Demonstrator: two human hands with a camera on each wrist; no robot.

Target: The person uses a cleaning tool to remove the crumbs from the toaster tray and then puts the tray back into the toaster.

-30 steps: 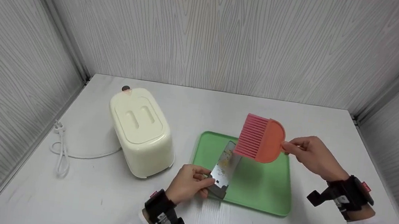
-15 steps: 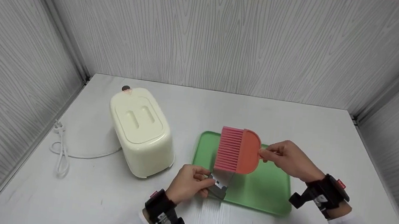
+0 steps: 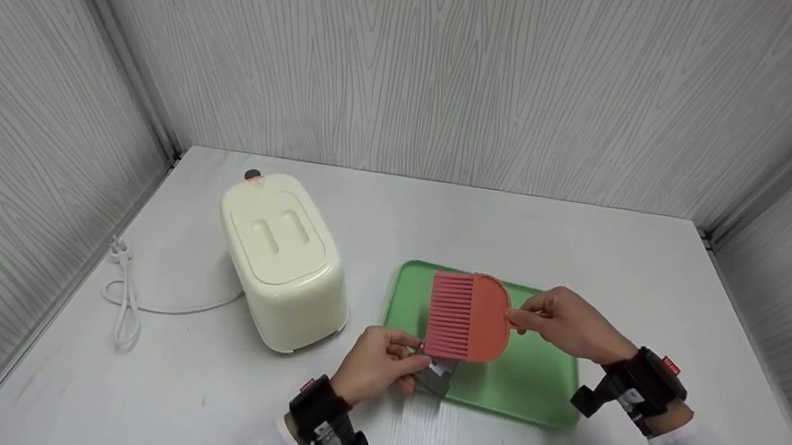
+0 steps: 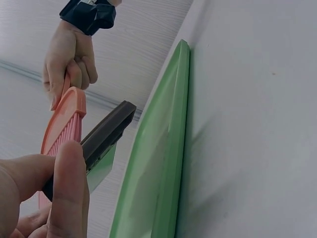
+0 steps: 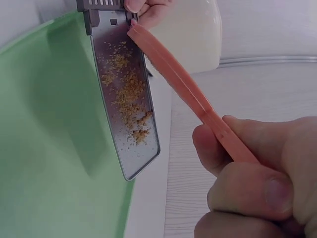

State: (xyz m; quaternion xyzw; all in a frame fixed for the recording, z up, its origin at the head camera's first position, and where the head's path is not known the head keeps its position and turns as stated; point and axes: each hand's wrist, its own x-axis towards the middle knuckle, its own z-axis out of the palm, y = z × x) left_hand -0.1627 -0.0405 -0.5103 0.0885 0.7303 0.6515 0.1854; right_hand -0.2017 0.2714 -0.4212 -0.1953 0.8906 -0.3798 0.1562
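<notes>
My left hand pinches the dark end of a narrow metal crumb tray between thumb and fingers. In the right wrist view, yellow-brown crumbs lie scattered along the crumb tray's shiny floor. My right hand grips the short handle of an orange brush with pink bristles. The brush hides most of the crumb tray in the head view; whether the bristles touch it I cannot tell. Under both is a green tray, and the left wrist view has the crumb tray held above it.
A cream toaster with its lid on stands left of the green tray. Its white cord and plug lie on the white table further left. Wood-grain walls enclose the back and both sides.
The brush in my right hand has moved left and toward me, over the crumb tray and close to its dark end. My left hand and the crumb tray have stayed nearly still.
</notes>
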